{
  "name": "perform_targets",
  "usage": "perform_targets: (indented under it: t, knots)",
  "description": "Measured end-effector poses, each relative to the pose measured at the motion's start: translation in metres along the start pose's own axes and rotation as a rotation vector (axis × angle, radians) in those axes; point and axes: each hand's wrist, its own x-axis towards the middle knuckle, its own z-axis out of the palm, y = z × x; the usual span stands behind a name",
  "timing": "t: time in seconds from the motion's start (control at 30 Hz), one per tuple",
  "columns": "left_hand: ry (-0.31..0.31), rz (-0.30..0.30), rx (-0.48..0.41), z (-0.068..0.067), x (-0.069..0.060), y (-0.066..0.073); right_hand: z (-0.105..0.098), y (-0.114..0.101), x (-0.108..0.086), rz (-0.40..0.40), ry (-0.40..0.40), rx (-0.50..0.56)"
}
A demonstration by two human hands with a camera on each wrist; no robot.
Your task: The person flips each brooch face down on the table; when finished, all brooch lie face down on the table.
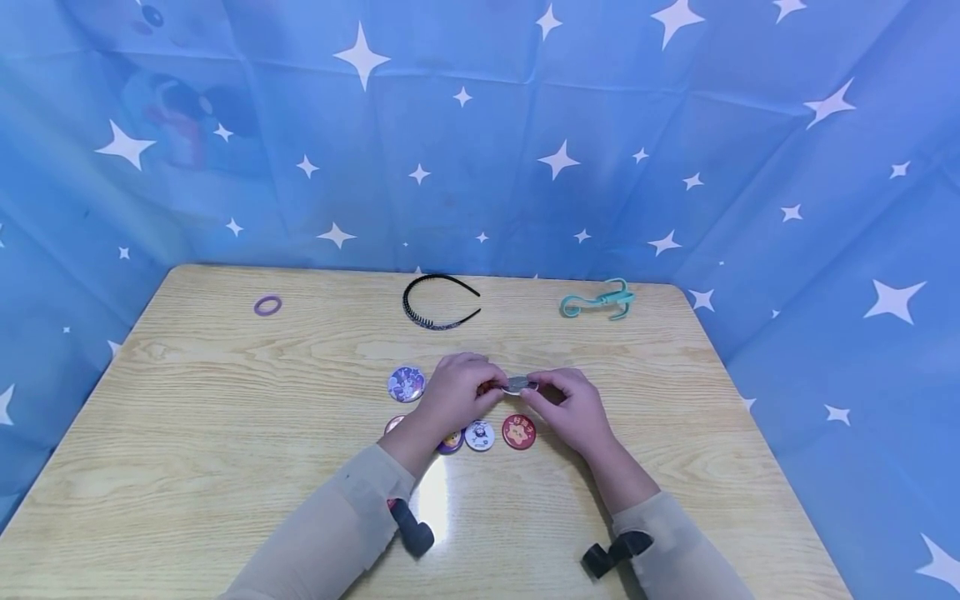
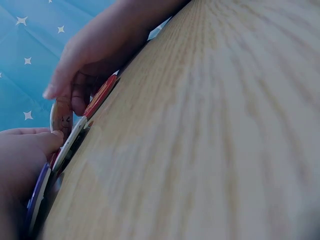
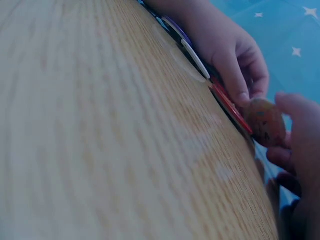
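Observation:
Both hands pinch one round pin badge (image 1: 517,384) between them, stood up on edge over the middle of the table. My left hand (image 1: 459,392) has its left side by thumb and fingertips; my right hand (image 1: 572,410) has its right side. Its orange front with a small drawn face shows in the left wrist view (image 2: 65,117), and the same badge (image 3: 266,122) is blurred in the right wrist view. Nearer me lie a red badge (image 1: 519,432), a white badge (image 1: 480,435) and a purple-rimmed badge (image 1: 451,443), partly covered by my left wrist.
A purple badge (image 1: 406,384) lies left of my left hand, and another badge (image 1: 393,423) peeks out beside the forearm. Along the back are a purple ring (image 1: 267,305), a black toothed headband (image 1: 435,323) and a teal hook-like item (image 1: 600,300). Behind the table (image 1: 187,467) hangs a starry blue cloth.

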Motion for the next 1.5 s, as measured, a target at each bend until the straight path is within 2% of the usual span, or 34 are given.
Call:
perform_targets:
  t: [0.23,0.7,1.0,1.23,1.5]
  knots:
    - [-0.022,-0.027,0.005,0.0012,0.0007,-0.0004,0.0003,0.0013,0.0025,-0.048,-0.032,-0.069]
    - [-0.026,-0.018,-0.002,0.0014,0.0012,-0.0016,-0.0001,-0.0006,0.0016,-0.058,-0.05,-0.106]
    - [0.018,0.025,-0.035,-0.0006,-0.0003,-0.0009,-0.0003,0.0001,0.0013,-0.077,-0.063,-0.108]
    - [-0.021,-0.005,-0.024,-0.0028,-0.0004,0.0006,-0.0002,0.0019,0.0018,-0.071,-0.077,-0.124]
    - [-0.043,-0.023,-0.023,-0.0025,0.0001,0.0,0.0013,0.0034,0.0007,-0.127,-0.069,-0.174]
